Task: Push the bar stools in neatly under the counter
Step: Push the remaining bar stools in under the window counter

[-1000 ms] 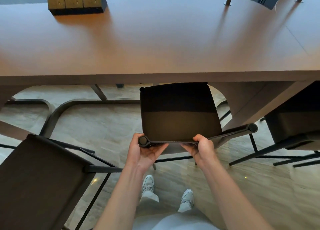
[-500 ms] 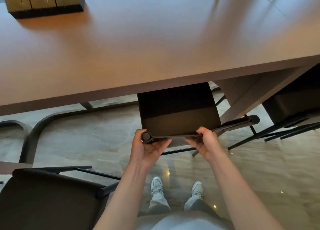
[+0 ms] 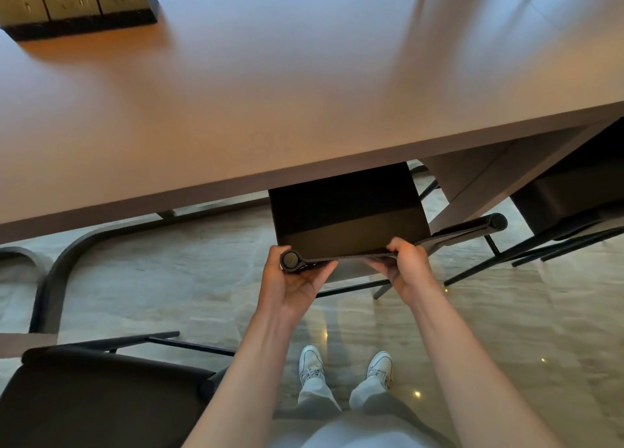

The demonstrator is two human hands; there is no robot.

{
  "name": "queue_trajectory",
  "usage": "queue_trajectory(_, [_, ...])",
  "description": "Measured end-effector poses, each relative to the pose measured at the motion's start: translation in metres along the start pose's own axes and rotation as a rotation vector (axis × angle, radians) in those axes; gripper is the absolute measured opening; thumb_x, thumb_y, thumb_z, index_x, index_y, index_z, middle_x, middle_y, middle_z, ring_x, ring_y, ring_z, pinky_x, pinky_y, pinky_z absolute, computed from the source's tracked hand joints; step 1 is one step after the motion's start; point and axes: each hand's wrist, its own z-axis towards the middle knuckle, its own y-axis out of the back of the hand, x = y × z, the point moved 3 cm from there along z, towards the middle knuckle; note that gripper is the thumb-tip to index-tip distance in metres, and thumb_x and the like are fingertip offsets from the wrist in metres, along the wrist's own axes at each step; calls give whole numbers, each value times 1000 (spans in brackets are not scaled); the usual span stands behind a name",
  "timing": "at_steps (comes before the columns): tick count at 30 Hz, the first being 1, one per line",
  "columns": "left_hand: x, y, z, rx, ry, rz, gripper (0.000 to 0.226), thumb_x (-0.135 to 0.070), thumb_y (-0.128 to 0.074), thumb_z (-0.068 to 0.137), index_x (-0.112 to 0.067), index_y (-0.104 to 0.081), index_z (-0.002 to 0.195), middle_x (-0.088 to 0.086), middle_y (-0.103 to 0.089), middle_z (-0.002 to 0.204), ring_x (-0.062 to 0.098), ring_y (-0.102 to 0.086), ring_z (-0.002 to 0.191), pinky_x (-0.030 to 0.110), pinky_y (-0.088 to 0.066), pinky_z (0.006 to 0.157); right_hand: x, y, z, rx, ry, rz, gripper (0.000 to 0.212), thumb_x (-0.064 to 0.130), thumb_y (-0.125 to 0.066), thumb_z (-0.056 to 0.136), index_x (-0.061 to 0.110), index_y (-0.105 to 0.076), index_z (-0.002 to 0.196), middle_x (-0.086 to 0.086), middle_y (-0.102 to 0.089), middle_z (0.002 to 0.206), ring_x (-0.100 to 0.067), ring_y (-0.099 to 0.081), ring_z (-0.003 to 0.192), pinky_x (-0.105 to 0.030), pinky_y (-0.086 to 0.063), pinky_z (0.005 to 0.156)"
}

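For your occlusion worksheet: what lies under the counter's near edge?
Under the counter, the front of the stool seat sits in shadow, beside a slanted support panel. The seat's far end is covered by the countertop.

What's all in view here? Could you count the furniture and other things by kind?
Stools: 3 (middle stool, left stool, right stool)
Counter: 1
Socket box: 1
Hands: 2 (left hand, right hand), both gripping the middle stool's back rail
Shoes: 2 (left shoe, right shoe)
Total: 9
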Motion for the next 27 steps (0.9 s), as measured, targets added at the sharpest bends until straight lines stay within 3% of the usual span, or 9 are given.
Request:
queue_trajectory(10, [5, -2, 4, -26, -21, 58, 28, -23, -56, 93, 0, -68, 103, 29, -67, 123, 46, -66, 114, 55, -49, 105, 1, 3, 10, 3, -40, 8, 45, -7, -42, 92, 1, -44, 136, -25, -63, 122, -36, -71, 98, -54, -58, 90])
queue_trajectory(15, [5, -2, 3, -16, -7, 58, 36, -25, -57, 92, 0, -65, 116, 29, -67, 124, 46, -67, 113, 55, -49, 105, -1, 5, 6, 6, -40, -14, 44, -5, -44, 93, 2, -45, 136, -23, -66, 112, -35, -72, 95, -52, -58, 91])
queue_trajectory(27, [4, 5, 3, -29, 3, 166, 49, -37, -55, 95, -3, -63, 129, 29, -67, 124, 47, -66, 114, 53, -51, 103, 0, 4, 0, -39, -19, -77, 45, 3, -50, 92, 5, -44, 136, -22, -58, 129, -36, -70, 100, -49, -60, 86])
